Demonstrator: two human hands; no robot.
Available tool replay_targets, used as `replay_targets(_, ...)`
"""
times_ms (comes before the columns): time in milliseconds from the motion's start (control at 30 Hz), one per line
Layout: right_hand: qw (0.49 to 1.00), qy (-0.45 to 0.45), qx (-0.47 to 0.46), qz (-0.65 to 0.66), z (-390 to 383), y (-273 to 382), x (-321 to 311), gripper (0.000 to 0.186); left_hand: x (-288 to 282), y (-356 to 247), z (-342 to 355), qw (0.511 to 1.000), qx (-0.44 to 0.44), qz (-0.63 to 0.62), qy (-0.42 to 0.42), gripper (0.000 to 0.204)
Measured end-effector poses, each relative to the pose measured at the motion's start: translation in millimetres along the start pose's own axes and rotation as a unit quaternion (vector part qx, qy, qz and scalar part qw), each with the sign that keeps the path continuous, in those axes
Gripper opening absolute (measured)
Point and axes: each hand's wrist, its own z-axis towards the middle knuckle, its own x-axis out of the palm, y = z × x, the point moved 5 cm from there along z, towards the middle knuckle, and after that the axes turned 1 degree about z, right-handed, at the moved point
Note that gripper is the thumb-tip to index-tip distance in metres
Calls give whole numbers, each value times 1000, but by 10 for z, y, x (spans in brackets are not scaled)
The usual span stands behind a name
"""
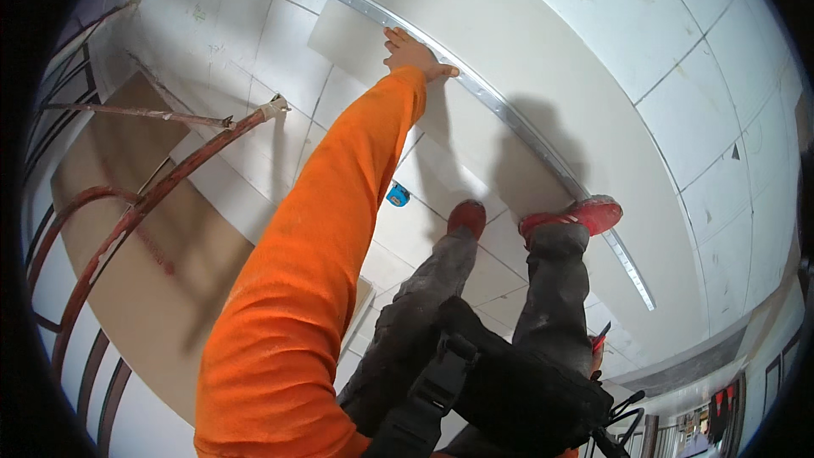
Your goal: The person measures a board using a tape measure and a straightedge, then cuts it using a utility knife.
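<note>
Apparently the work is at the lining-up stage: a metal strip (498, 104) lies lengthwise across a pale board (551, 68) on the tiled floor (670, 76), one end reaching past the board's edge. The left hand (415, 56) is spread, thumb and fingers pressing on the strip without gripping it, and a red shoe (598, 214) stands on it farther along. The right hand (596, 363), mostly hidden behind the leg, seems closed round a red tool (600, 338). No cut or drawn line shows beside the strip, so marking or cutting probably remains. A blue tape measure (398, 194) lies apart.
</note>
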Motion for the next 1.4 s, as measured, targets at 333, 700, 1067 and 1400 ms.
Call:
replay_targets(333,991,18,20,130,1343,1918,-141,29,-44,15,7,1000,0,5,11,156)
replay_targets(700,898,180,-375,-144,1851,5208,2141,32,-356,510,287,992,36,-92,-78,144)
replay_targets(1067,796,182,-518,-256,1219,8185,4254,27,-673,924,775,985,24,-167,-30,149)
replay_targets(1400,743,126,-587,-297,1098,9140,5047,29,-610,872,901,993,69,-94,7,117)
